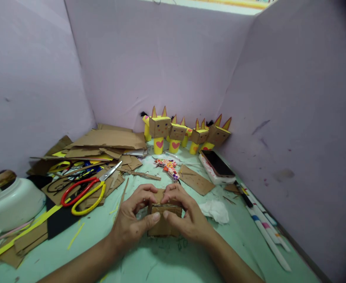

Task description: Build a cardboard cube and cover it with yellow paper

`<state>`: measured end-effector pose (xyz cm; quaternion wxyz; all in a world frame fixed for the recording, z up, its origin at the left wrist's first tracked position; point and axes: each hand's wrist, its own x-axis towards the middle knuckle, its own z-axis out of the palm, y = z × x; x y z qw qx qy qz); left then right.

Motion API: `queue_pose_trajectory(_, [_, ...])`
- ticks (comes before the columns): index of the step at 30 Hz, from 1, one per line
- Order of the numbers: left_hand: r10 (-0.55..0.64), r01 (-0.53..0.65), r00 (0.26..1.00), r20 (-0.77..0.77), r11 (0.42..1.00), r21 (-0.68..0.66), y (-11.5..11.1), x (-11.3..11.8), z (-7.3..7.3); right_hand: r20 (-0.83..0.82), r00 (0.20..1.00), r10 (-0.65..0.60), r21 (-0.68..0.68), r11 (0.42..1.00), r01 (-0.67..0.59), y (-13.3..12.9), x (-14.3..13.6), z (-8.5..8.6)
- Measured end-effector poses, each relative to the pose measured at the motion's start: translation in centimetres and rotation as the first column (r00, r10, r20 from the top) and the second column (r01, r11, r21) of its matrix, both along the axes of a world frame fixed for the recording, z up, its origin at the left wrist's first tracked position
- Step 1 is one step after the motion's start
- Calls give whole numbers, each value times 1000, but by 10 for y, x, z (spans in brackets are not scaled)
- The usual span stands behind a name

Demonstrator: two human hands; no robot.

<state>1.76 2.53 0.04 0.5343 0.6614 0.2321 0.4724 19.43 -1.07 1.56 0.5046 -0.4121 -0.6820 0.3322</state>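
A small brown cardboard box [164,228] rests on the green tabletop in front of me. My left hand [134,216] grips its left side, the thumb on the near face and the fingers curled over the top. From the right, my right hand [187,216] holds it in the same way, its thumb close to the other thumb. A seam or folded edge of cardboard runs between the thumbs and fingers. Just beyond the hands lies a hot glue gun [168,167] with a colourful pattern. A crumpled white tissue [216,211] sits beside my right hand.
Red-and-yellow scissors [92,186] lie at left by cardboard scraps [108,141] and a white pot [10,200]. Several yellow cardboard animal figures [160,129] stand at the back. A phone [217,163] rests on a white pack. Marker pens [267,228] line the right wall.
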Motion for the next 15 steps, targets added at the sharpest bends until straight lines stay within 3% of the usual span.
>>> queue_pose_trajectory(15, [8,-8,999,35,1000,-7,0,1,-1,-2,1000,-1,11,1000,1,-1,-1,1])
